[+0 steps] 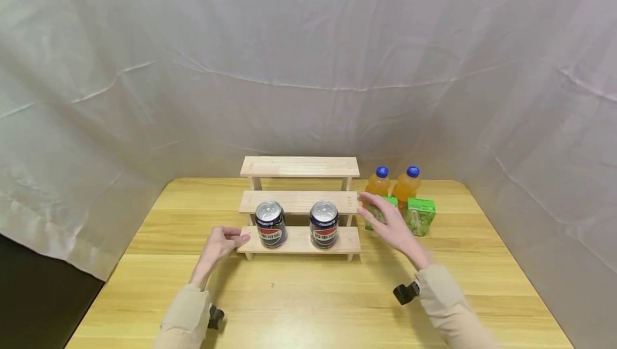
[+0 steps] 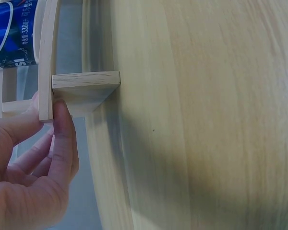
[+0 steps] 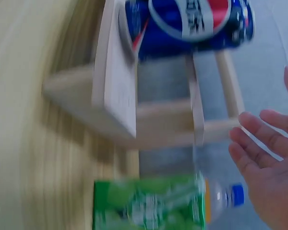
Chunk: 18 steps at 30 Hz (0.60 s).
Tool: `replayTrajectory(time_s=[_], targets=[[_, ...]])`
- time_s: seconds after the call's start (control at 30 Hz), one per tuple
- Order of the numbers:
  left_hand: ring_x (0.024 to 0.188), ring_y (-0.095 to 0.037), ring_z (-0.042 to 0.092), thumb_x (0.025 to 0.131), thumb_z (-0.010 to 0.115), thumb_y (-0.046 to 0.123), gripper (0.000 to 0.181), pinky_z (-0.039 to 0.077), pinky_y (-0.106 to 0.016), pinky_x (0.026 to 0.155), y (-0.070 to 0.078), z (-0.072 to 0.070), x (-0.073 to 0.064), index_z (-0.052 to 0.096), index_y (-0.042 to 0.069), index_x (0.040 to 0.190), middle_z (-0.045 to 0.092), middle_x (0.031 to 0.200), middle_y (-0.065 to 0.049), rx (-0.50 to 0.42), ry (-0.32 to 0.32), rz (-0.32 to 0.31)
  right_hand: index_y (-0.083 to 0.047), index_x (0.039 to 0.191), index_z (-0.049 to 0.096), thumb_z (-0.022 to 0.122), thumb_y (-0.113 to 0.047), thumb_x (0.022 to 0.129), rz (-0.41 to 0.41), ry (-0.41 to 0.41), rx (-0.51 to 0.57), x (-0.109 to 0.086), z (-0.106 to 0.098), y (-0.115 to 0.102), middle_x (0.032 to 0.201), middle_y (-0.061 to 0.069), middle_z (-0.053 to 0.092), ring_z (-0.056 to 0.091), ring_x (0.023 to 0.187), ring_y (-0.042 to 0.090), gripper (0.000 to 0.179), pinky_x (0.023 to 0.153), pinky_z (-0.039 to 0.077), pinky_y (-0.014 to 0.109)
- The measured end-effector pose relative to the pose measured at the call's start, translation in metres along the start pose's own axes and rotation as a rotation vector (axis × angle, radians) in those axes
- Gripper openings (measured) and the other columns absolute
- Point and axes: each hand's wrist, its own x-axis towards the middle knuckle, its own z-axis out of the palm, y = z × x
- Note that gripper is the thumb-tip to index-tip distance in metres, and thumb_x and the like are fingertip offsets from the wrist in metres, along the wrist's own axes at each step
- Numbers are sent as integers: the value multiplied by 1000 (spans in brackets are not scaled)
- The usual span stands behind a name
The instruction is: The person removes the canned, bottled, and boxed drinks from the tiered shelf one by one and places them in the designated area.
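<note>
A three-step wooden shelf (image 1: 299, 237) carries two dark blue Pepsi cans on its lowest step, the left can (image 1: 271, 227) and the right can (image 1: 324, 227), both upright. My left hand (image 1: 219, 244) pinches the left end of that lowest board, thumb above and fingers beneath, as the left wrist view shows. At the shelf's right side, my right hand (image 1: 390, 225) is held in the air with fingers spread and holds nothing. It overlaps a green drink carton (image 1: 389, 200) in the head view. The right wrist view is blurred but shows the empty palm (image 3: 273, 191) near the shelf's end.
Right of the shelf, two orange drink bottles with blue caps, one nearer the shelf (image 1: 378, 183) and one farther right (image 1: 407, 184), stand behind the cartons. A second green carton (image 1: 420, 217) is beside the right hand. A grey-white curtain (image 1: 308, 108) surrounds the wooden table (image 1: 299, 301).
</note>
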Motion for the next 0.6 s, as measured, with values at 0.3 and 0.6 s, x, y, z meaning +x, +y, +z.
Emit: replayTrajectory(time_s=[0.3,0.6], targets=[[91,-24,71,91,75,20,48,61,-37,83,-1,0,1,62,-16,121,70,111,-32,12,2,0,-3,149,42,77,-28,88,61,-83,112,-5,32,-24,145,22,54,57,127,43,74,106,43,68],[92,-27,72,92,74,18,47,61,-39,83,-1,0,0,61,-18,120,69,111,-33,4,-3,22,-7,146,45,86,-28,79,43,-91,133,-2,51,-29,140,16,58,59,120,34,82,103,48,63]])
